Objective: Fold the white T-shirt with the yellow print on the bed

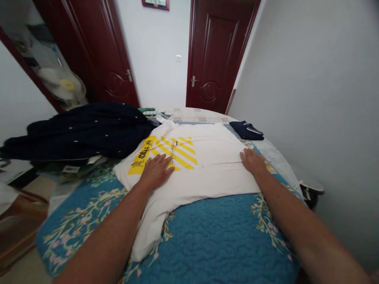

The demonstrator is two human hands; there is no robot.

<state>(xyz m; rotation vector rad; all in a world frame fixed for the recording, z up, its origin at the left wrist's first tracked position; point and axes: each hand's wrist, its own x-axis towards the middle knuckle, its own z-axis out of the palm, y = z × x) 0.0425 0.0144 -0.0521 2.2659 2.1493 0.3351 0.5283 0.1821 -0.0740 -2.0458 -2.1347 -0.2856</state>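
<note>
Blue quilted cloth with floral sprays (pixel 213 232) covered the table's near part. Across it, toward the far edge, lay the white T-shirt with yellow stripes (pixel 207 173). The left hand (pixel 156 170) rested open on its print; the right hand (pixel 252 160), fingers loosely bent, touched its hem. Beyond sat folded navy clothing (pixel 246 130).

This looks like a room in a home. Two dark red panelled wooden doors (pixel 217 47) with carved rosettes and metal lever handles (pixel 193 81) are set in a plain white wall (pixel 160 43), with a small white switch plate (pixel 178 58) between them. A white fan with a yellow centre (pixel 67 84) stands at the left, and a quilted teal cloth with a flowering-branch pattern (pixel 213 232) covers the table-like surface in front, where clothes lie.
</note>
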